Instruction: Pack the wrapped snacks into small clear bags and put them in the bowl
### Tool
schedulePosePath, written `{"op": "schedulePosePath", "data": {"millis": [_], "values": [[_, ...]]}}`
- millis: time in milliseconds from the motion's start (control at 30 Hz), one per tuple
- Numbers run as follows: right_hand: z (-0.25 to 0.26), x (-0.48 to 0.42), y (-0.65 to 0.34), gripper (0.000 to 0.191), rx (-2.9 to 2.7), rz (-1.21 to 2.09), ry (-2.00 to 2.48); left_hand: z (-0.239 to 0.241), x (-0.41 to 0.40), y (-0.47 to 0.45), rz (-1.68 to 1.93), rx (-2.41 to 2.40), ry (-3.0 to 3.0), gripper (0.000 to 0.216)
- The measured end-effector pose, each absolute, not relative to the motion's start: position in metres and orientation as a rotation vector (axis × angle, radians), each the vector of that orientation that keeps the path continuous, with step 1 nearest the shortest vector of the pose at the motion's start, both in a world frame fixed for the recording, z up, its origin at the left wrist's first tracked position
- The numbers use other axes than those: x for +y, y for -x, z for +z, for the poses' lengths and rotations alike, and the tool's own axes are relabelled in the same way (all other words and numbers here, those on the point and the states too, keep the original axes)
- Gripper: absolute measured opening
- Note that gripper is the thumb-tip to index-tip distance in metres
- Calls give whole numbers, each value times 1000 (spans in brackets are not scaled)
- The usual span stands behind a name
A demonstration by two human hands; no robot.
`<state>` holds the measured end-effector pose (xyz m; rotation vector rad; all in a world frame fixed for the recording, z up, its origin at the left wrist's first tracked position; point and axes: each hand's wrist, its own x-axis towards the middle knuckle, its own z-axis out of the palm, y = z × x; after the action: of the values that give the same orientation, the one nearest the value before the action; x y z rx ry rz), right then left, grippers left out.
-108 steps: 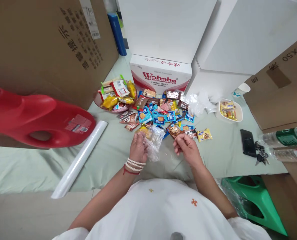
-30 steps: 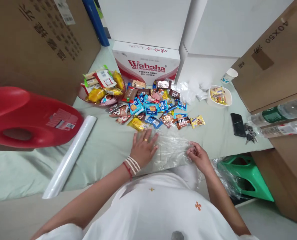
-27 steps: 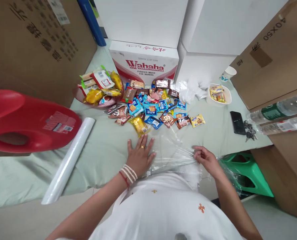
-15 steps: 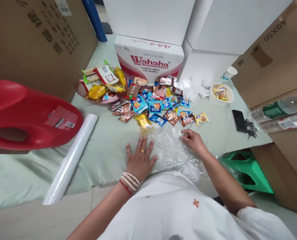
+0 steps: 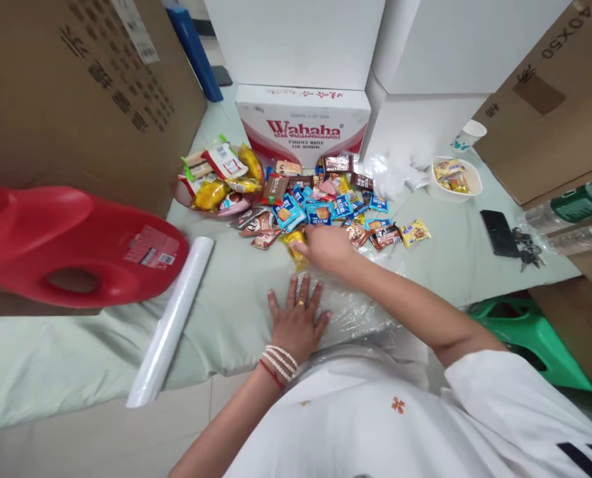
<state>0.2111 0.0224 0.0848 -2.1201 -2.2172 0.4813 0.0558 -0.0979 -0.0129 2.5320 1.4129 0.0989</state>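
Note:
My left hand (image 5: 298, 322) lies flat with fingers spread at the left edge of a sheet of clear plastic (image 5: 360, 302) on the cloth-covered table. My right hand (image 5: 328, 247) reaches into a pile of wrapped snacks, its fingers curled down. Its thumb touches or lies just over a yellow snack packet (image 5: 294, 257). What its fingertips hold, if anything, is hidden. Around it lie blue snack packets (image 5: 319, 213), a brown packet (image 5: 274, 189) and a small yellow cookie packet (image 5: 415, 232).
Left of the pile stands a bowl of snacks (image 5: 183, 196); right, a white tub (image 5: 452, 192). A red plastic jug (image 5: 101, 245) and a white roll (image 5: 173, 325) are on the left. A Wahaha carton (image 5: 305, 123) stands behind. A phone (image 5: 499, 232) and keys lie at right.
My right hand has moved from the plastic sheet up and left onto the snack pile. My left hand stays flat on the sheet's edge. The whole view has shifted slightly.

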Motion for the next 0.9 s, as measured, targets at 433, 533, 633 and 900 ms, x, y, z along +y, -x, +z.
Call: {"op": "schedulePosePath", "data": {"millis": [433, 533, 633, 900], "values": [[158, 14, -284, 45, -2130, 283, 1636, -10, -85, -60, 104, 1458, -2475, 63], [161, -23, -304, 45, -2245, 374, 1530, -9, -78, -61, 111, 1453, -2467, 64], [126, -56, -298, 44, -2426, 543, 1590, -9, -73, -58, 99, 1417, -2470, 65], [49, -120, -317, 52, -2318, 768, 1454, 5, -89, -8, 389, 1308, -2536, 70]]}}
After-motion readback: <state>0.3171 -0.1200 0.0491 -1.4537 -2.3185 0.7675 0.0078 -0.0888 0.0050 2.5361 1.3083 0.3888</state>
